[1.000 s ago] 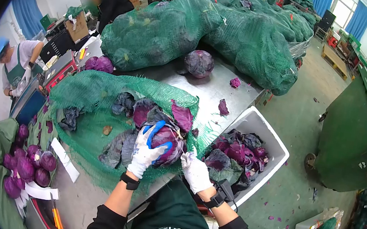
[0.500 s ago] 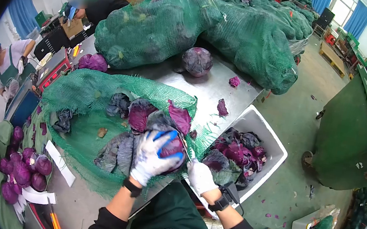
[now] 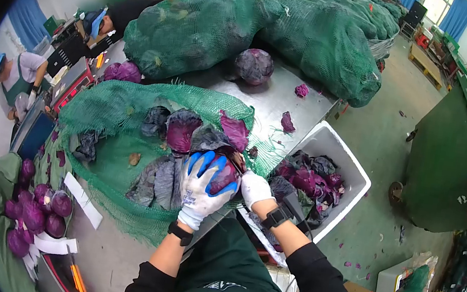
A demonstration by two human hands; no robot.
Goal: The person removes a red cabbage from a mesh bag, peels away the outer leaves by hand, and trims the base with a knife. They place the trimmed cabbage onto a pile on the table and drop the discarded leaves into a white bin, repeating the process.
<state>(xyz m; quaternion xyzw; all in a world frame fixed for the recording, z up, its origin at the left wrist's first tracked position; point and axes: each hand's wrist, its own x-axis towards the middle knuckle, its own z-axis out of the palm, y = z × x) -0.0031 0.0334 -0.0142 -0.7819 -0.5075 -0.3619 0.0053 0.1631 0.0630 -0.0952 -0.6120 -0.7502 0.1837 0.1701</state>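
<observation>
My left hand [image 3: 202, 193], in a white glove with blue fingertips, is spread over a red cabbage [image 3: 225, 180] and steadies it. My right hand [image 3: 256, 190], in a white glove, is closed at the cabbage's right side around a knife [image 3: 241, 170]; only a thin part of it shows, and its handle is hidden in the fist. Beneath the cabbage lies an opened green mesh bag [image 3: 106, 169]. Loose dark outer leaves [image 3: 155, 185] and a purple leaf [image 3: 234, 131] rest on it around the cabbage.
A white foam box [image 3: 353, 191] at right holds cut-off leaves. Full mesh sacks [image 3: 196, 31] and a whole cabbage [image 3: 254, 66] sit at the back of the metal table. Peeled cabbages [image 3: 36, 210] are heaped at left. A green bin [image 3: 449, 160] stands right; two people work at left.
My right hand has moved slightly up along the cabbage's side. My left hand has shifted a little to the right and stays on the cabbage. The view has tilted slightly.
</observation>
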